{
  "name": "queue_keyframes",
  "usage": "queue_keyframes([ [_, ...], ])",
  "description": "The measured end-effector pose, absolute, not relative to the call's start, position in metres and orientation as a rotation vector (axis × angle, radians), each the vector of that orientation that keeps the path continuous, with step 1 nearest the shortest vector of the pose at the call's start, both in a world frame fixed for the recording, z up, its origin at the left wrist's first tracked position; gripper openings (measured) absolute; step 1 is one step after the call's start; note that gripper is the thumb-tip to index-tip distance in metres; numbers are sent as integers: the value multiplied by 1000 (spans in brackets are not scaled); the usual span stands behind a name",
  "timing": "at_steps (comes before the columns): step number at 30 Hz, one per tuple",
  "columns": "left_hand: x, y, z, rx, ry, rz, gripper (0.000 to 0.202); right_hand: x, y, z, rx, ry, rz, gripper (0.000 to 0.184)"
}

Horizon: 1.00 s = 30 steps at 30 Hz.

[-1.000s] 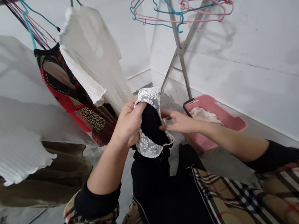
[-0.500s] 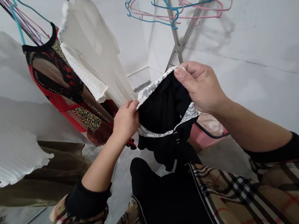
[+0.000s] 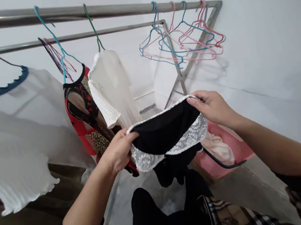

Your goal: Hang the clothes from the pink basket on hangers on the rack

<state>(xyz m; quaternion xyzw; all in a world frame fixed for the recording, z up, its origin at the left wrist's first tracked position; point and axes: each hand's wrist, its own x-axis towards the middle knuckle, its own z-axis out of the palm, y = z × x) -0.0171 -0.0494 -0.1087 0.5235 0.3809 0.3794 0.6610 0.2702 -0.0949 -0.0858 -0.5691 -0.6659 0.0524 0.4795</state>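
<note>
Stretched between my two hands is a black garment (image 3: 164,127) with a white lace collar (image 3: 188,137). My left hand (image 3: 120,147) pinches the collar's left end, thumb on top. At the other end, my right hand (image 3: 212,106) grips the collar edge between thumb and fingers. The garment's black lower part hangs bunched beneath the collar, above my knees. Just beyond my left hand hang a white top (image 3: 114,84) and a red, black and patterned garment (image 3: 80,104), both on hangers.
A metal rail (image 3: 120,12) runs across the top. Several blue and pink hangers (image 3: 185,46) hang at its right end. A pink basket (image 3: 219,168) holding pale cloth (image 3: 219,147) stands low on the right. A sheer white garment (image 3: 21,129) hangs at left.
The view has tipped up, bringing the rails into sight. My hands have spread the collar wider and flatter, and its lace front now lies folded outward.
</note>
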Motion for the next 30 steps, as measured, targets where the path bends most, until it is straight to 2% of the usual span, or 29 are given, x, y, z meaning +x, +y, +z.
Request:
queue_keyframes([
  [3, -20, -72, -96, 1088, 776, 610, 12, 284, -81, -83, -1505, -1823, 260, 35],
  [6, -27, -86, -85, 1038, 743, 561, 10, 293, -66, -72, -1483, -2004, 399, 35],
  [8, -31, -90, -81, 1000, 748, 585, 11, 296, -53, -59, -1410, -1932, 303, 37],
  [12, -37, -93, -81, 1013, 781, 624, 11, 299, -17, -22, -1363, -1698, -146, 34],
  [15, -41, -92, -84, 1064, 805, 635, 9, 297, 14, -1, -1504, -1712, -352, 29],
  [19, -47, -89, -84, 1057, 815, 645, 11, 291, 48, 9, -1819, -1678, -585, 33],
  [25, -56, -90, -82, 1056, 834, 671, 12, 289, 74, 12, -2050, -1477, -596, 29],
  [30, -61, -88, -83, 1061, 852, 662, 11, 289, 81, 17, -1994, -1441, -486, 27],
])
